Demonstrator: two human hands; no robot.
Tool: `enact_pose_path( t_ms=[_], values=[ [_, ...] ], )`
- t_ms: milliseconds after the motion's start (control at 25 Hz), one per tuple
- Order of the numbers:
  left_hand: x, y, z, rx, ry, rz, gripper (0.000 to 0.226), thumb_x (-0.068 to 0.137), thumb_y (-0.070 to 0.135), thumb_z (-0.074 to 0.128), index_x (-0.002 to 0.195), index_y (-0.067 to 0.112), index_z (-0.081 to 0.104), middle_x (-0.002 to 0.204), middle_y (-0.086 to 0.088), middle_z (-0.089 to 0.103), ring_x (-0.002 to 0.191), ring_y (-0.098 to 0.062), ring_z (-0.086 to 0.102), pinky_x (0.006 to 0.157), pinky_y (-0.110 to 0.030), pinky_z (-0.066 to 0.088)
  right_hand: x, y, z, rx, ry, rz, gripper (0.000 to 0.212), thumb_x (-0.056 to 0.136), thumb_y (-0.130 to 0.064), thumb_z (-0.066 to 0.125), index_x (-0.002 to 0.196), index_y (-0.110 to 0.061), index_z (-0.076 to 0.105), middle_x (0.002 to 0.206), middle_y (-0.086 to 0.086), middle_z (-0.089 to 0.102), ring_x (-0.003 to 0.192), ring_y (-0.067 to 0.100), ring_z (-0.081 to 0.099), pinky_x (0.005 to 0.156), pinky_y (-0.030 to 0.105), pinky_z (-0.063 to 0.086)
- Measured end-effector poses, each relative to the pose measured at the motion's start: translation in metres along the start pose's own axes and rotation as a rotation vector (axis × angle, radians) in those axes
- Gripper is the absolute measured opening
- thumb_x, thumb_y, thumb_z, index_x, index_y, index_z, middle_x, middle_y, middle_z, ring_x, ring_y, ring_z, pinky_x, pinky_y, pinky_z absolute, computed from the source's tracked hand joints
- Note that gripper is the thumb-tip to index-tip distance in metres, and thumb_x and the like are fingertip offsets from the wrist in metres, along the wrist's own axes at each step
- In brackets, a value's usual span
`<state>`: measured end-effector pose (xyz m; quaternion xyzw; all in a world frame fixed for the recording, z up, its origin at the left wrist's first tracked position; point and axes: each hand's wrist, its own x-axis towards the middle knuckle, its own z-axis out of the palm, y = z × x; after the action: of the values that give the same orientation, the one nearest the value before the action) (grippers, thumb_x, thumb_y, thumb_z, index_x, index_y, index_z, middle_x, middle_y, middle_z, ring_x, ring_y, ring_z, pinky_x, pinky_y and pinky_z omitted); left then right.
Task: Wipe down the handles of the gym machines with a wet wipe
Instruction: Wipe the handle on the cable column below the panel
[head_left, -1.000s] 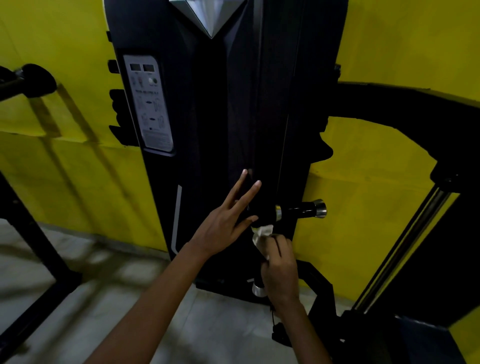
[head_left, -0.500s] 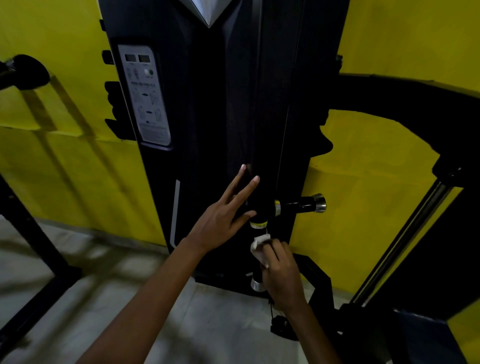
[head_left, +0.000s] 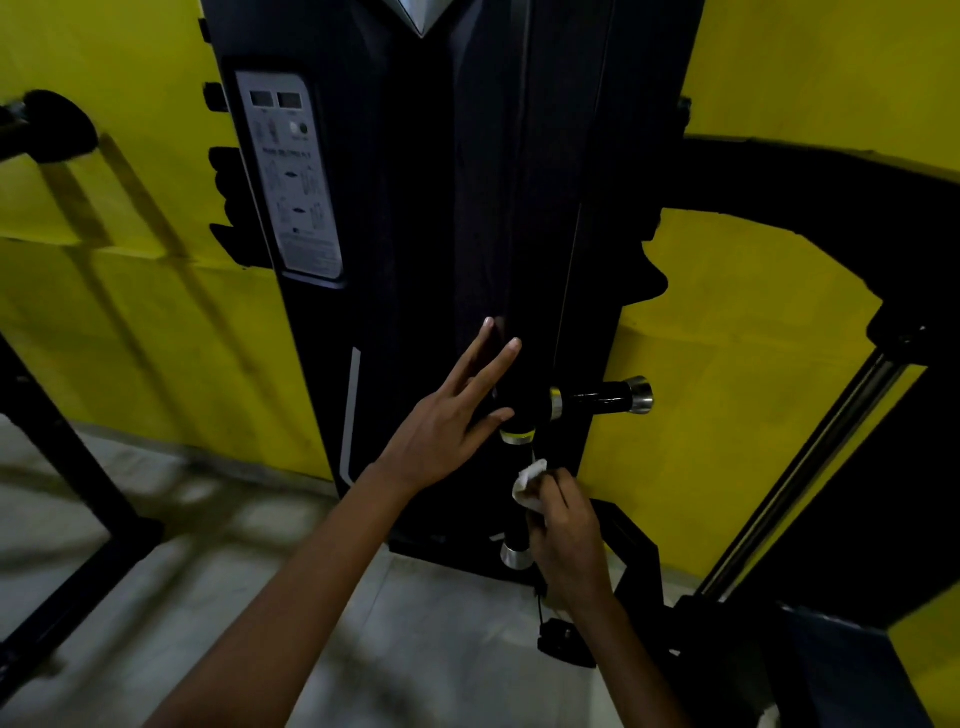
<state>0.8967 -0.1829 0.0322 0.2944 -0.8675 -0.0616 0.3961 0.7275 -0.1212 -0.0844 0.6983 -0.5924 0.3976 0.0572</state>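
Roughly at mid-frame, low — legend to the head view:

Setting: black machine column (head_left: 467, 208) against a yellow wall (head_left: 753, 415), with an instruction placard (head_left: 288, 176) on its left face and a grey floor (head_left: 208, 571) below.

Handles: two short black grips with chrome end caps meet at a corner. The horizontal handle (head_left: 602, 397) points right; the vertical handle (head_left: 517, 519) hangs below the joint, its lower cap just above the floor line.

Wet wipe (head_left: 530, 483): a small white wad, pressed against the upper part of the vertical handle.

Right hand (head_left: 563, 530): fingers curled round the wipe and the vertical handle together, holding both.

Left hand (head_left: 452, 415): spread wide, fingers straight, holding nothing. Its fingertips lie at the column and the handle joint; whether it braces the joint cannot be told.

Step in hand: by appearance, wiping along the vertical handle; the horizontal one probably remains or is already done — the view does not say.

Handling, wipe: judged light, limp and damp. It will bunch and slip unless pinched flat under the fingers, and is best kept wrapped round the grip.

Handling, handle: judged rigid and smooth, likely slick when wet. It may swing on its joint, so steady it near the corner.
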Motion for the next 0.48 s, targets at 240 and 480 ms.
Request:
enact_pose_path(
  t_ms=[240, 480],
  values=[
    [-0.001, -0.004, 0.002, 0.012, -0.001, -0.006, 0.073, 0.095, 0.036, 0.051, 0.149, 0.040, 0.002, 0.160, 0.007, -0.006, 0.114, -0.014, 0.057, 0.076, -0.030, 0.058, -0.009, 0.001, -0.003, -0.043, -0.058, -0.092, 0.048, 0.064, 0.004, 0.076, 0.109, -0.005, 0.060, 0.100, 0.007, 0.062, 0.090, 0.020, 0.058, 0.077, 0.023, 0.048],
    [-0.001, -0.003, 0.002, 0.005, -0.003, -0.015, 0.074, 0.094, 0.036, 0.052, 0.148, 0.040, 0.001, 0.160, 0.007, -0.006, 0.111, -0.013, 0.059, 0.073, -0.028, 0.058, -0.013, 0.000, -0.001, -0.044, -0.104, -0.176, 0.042, 0.074, -0.003, 0.068, 0.115, -0.004, 0.057, 0.106, 0.009, 0.060, 0.096, 0.022, 0.055, 0.081, 0.029, 0.050]
  ],
)
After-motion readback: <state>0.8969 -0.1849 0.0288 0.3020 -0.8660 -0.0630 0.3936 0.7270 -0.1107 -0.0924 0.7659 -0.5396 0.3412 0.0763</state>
